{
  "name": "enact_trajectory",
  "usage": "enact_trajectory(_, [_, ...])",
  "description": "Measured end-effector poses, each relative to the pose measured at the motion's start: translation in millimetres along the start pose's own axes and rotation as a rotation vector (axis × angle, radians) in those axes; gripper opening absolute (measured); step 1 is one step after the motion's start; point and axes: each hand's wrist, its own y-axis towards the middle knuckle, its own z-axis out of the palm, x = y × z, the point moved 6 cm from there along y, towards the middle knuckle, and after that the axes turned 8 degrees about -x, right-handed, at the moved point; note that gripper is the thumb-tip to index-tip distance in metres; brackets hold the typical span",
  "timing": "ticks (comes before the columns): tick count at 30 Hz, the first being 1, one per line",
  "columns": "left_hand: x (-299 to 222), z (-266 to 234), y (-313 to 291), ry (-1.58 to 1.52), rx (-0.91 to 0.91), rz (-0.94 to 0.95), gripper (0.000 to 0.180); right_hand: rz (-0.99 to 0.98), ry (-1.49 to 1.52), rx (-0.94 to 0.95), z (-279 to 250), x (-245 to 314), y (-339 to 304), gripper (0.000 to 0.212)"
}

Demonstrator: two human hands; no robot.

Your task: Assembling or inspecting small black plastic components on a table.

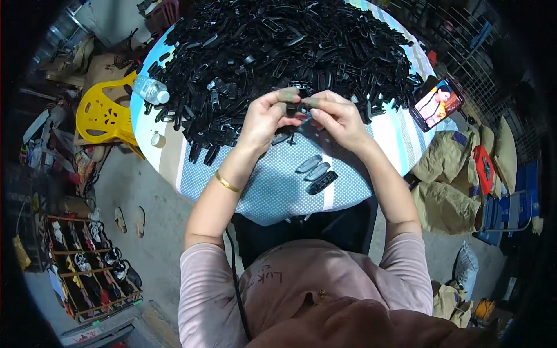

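My left hand point(261, 122) and my right hand point(341, 120) meet above the near part of the table, in front of a big pile of black plastic parts point(278, 49). Both sets of fingers pinch a small black plastic part point(303, 108), largely hidden by the fingertips. Some fingers wear dull greenish coverings. Nearer my body, a few elongated plastic pieces lie side by side on the dotted cloth point(261, 185): greyish, shiny pieces point(313, 167) and a black one point(322, 182) with a ribbed, open face. Loose black bits lie just under my hands.
On the table's left are a clear bottle point(152, 90) with a white cap and a small round container point(157, 139). A phone point(438, 104) with a lit screen stands at the right edge. A yellow chair point(104, 113) stands left; brown sacks point(444, 200) sit right.
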Motion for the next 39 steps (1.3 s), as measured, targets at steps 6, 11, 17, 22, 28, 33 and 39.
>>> enact_trajectory(6, [-9.3,9.9,-7.8,0.032,0.154,0.022,0.029,0.289,0.233,0.031,-2.7,-16.1,-1.0,0.02])
enact_trajectory(11, [-13.0,9.5,-7.6,0.185,0.172,0.118,0.025,0.421,0.34,-0.03,-2.0,-22.4,-2.2,0.018])
enact_trajectory(17, [-6.7,4.1,-3.6,0.24,0.115,0.243,0.028,0.313,0.301,-0.18,1.8,-14.0,-6.8,0.017])
enact_trajectory(22, [2.4,5.6,-6.1,0.137,-0.01,0.211,0.032,0.037,-0.108,-0.25,-1.9,-7.4,-8.0,0.017])
enact_trajectory(28, [3.1,3.6,-4.6,0.011,-0.004,0.194,0.03,-0.053,-0.221,-0.299,1.6,7.2,-7.4,0.024])
enact_trajectory(33, [-0.7,4.8,-5.4,0.093,0.115,0.143,0.027,0.109,-0.157,0.032,9.3,-4.9,-6.7,0.026])
enact_trajectory(39, [0.8,4.0,-4.3,0.154,0.077,0.144,0.024,-0.11,-0.335,-0.004,7.9,5.7,-7.3,0.028])
